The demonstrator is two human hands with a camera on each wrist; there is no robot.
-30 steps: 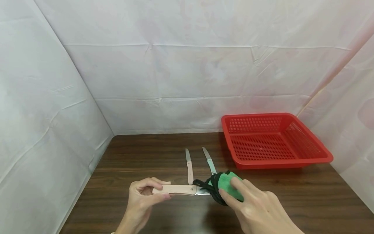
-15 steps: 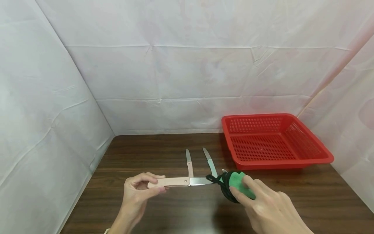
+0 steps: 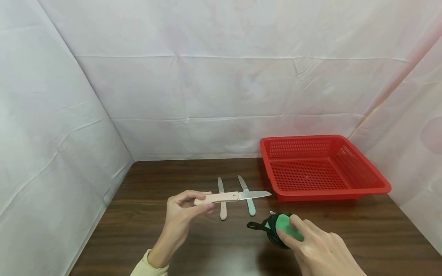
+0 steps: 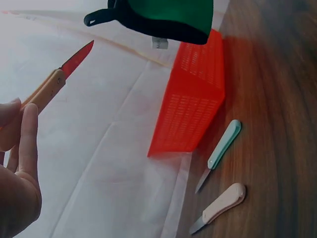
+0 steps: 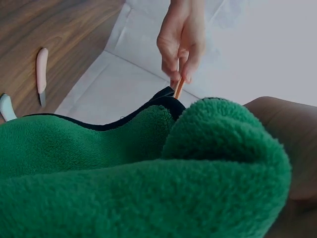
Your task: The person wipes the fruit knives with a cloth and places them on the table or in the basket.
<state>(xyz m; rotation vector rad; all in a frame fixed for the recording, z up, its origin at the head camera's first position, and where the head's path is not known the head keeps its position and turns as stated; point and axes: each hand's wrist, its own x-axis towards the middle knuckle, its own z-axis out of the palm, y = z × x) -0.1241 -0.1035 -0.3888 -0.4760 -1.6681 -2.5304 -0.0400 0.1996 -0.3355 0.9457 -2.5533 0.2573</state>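
Observation:
My left hand [image 3: 179, 214] pinches the pale pink handle of a folding knife [image 3: 222, 197] between thumb and fingers. Its blade is out, points right and is bare to the tip. In my right hand [image 3: 321, 245] is a bunched green cleaning cloth [image 3: 290, 227] with black edging and a hanging loop, apart from the blade. The right wrist view is mostly filled by the cloth's fluffy folds [image 5: 124, 198]. Beneath the held knife, a second pink-handled knife [image 3: 223, 212] lies on the table, partly covered in the head view. Beside it lies a mint-handled knife [image 3: 251, 207], blade out too.
A red plastic basket [image 3: 335, 195] with mesh walls stands at the back right of the dark wooden table [image 3: 155, 176]. White sheeting [image 3: 207, 88] hangs behind the table and along both sides.
The cloth has come off the blade, whose whole length now shows. My left hand has lifted the knife up and to the right, and my right hand has moved right with the cloth.

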